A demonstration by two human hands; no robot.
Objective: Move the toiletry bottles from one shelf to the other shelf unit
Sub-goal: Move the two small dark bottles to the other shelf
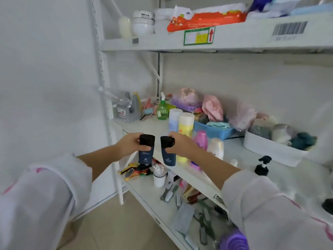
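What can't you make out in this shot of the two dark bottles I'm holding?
- Head view: label text on the left dark bottle and right dark bottle, too small and blurred.
- Pink bottle: lower part hidden behind the right hand.
- Purple item: cut off by the bottom edge.

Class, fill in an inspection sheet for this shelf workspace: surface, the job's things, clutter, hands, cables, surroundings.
Surface: white metal middle shelf, crowded toward the back.
Job's things: two dark blue bottles with black caps, left one and right one, held in front of the shelf; white, yellow and pink bottles standing on it.
Clutter: green spray bottle, blue plastic basket, white tub, brushes on lower shelf.
Hands: left hand and right hand each grip a bottle near its cap.
Cables: nothing seen.
Surroundings: white wall, upper shelf with packets.
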